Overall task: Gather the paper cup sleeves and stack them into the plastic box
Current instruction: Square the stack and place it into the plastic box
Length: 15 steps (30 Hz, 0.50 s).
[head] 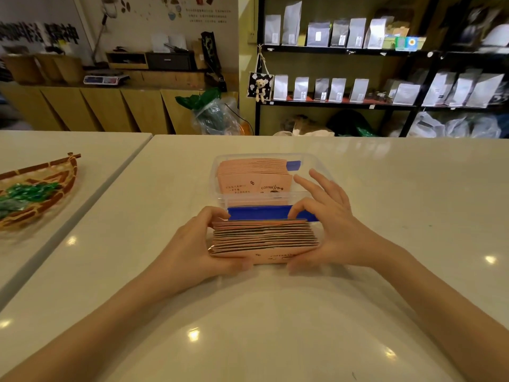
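1. The left hand (192, 244) and right hand (327, 232) clasp a bundle of pink paper cup sleeves (264, 239) from either end, just above the white table (385, 188).
2. Just beyond it, the clear plastic box (220, 188) with blue clips holds more pink sleeves (256, 175) standing on edge.
3. A woven basket (55, 194) sits far left.

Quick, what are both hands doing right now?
Left hand: closed on the pink sleeve stack.
Right hand: holding the same stack, some fingers lifted.
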Available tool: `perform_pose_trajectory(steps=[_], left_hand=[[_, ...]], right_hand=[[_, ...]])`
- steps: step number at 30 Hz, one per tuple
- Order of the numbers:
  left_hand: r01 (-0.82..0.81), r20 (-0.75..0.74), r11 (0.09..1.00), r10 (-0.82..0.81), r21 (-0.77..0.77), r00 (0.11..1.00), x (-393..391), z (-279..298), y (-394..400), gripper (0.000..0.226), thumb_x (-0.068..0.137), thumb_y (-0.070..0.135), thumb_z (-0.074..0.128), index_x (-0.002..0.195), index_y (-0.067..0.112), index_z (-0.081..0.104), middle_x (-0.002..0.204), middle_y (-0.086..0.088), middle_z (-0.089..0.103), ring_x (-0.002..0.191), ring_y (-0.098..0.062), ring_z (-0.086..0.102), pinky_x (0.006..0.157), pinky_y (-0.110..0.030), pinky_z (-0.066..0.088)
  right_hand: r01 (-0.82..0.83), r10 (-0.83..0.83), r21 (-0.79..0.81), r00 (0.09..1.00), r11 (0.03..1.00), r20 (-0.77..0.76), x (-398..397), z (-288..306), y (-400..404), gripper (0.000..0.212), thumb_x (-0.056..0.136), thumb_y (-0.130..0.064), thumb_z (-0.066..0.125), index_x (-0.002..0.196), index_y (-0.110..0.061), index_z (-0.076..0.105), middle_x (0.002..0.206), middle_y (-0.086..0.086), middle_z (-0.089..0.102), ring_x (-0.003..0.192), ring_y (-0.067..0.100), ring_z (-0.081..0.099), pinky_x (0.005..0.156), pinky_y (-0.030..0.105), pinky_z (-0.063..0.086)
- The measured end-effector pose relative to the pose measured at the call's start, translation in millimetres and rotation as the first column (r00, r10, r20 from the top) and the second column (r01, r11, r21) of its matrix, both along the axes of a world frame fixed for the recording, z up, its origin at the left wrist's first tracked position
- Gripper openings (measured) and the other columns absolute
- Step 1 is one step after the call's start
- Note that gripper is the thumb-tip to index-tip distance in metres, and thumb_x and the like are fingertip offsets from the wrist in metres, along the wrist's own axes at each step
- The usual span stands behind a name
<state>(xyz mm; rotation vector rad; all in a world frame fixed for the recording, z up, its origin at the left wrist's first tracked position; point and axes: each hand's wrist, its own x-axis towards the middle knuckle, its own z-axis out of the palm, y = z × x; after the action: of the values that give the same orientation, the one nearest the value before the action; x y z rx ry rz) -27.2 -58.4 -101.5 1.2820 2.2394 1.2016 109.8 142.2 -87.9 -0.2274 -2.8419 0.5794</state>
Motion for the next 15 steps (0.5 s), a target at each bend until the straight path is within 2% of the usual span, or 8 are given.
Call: perform_pose_trajectory(steps=[3,6,8,11,15], left_hand=[[0.008,-0.002,1.000,-0.008,-0.011,1.000,-3.7,5.7,-2.3,0.052,0.046,0.051,0.072,0.091,0.045,0.045,0.097,0.026,0.057,0.091,0.021,0.048,0.067,-0.005,0.041],[-0.022,-0.016,0.999,0.022,0.024,1.000,-4.6,7.9,-2.6,0.041,0.057,0.042,0.074,0.089,0.045,0.049,0.095,0.026,0.059,0.092,0.011,0.053,0.071,-0.007,0.039],[-0.024,-0.029,0.999,0.025,0.039,0.999,-4.3,6.6,-1.9,0.037,0.063,0.035,0.074,0.087,0.046,0.049,0.093,0.026,0.060,0.092,0.012,0.053,0.068,-0.007,0.042],[0.008,0.005,0.999,-0.009,0.044,1.000,-2.5,2.4,0.6,0.032,0.068,0.032,0.071,0.089,0.043,0.050,0.094,0.022,0.062,0.090,0.011,0.055,0.070,-0.008,0.049],[0.005,0.004,0.999,-0.006,0.037,1.000,-5.0,3.7,-0.8,0.031,0.069,0.032,0.071,0.093,0.037,0.053,0.095,0.021,0.064,0.093,0.007,0.056,0.074,-0.017,0.052]], right_hand=[[-0.032,0.031,0.005,0.999,0.999,0.018,3.4,6.1,4.9,0.058,0.049,-0.061,0.072,0.100,-0.039,0.054,0.151,-0.017,0.006,0.130,-0.007,-0.023,0.106,0.028,-0.021],[-0.013,0.013,0.013,1.000,1.000,-0.005,2.6,7.5,6.4,0.048,0.054,-0.061,0.067,0.096,-0.040,0.059,0.152,-0.016,0.013,0.136,-0.002,-0.013,0.109,0.032,-0.018],[-0.006,0.006,0.004,1.000,1.000,-0.026,0.4,5.8,6.1,0.043,0.056,-0.060,0.065,0.094,-0.042,0.059,0.150,-0.018,0.016,0.136,-0.002,-0.008,0.110,0.032,-0.016],[-0.004,0.003,-0.044,0.999,0.999,-0.037,-1.8,4.8,4.9,0.042,0.057,-0.059,0.065,0.095,-0.043,0.059,0.144,-0.025,0.015,0.133,-0.005,-0.006,0.109,0.029,-0.015],[0.006,-0.009,-0.085,0.999,0.996,-0.036,0.4,8.7,5.8,0.041,0.055,-0.058,0.066,0.093,-0.044,0.058,0.145,-0.023,0.018,0.137,-0.001,-0.004,0.111,0.034,-0.013]])
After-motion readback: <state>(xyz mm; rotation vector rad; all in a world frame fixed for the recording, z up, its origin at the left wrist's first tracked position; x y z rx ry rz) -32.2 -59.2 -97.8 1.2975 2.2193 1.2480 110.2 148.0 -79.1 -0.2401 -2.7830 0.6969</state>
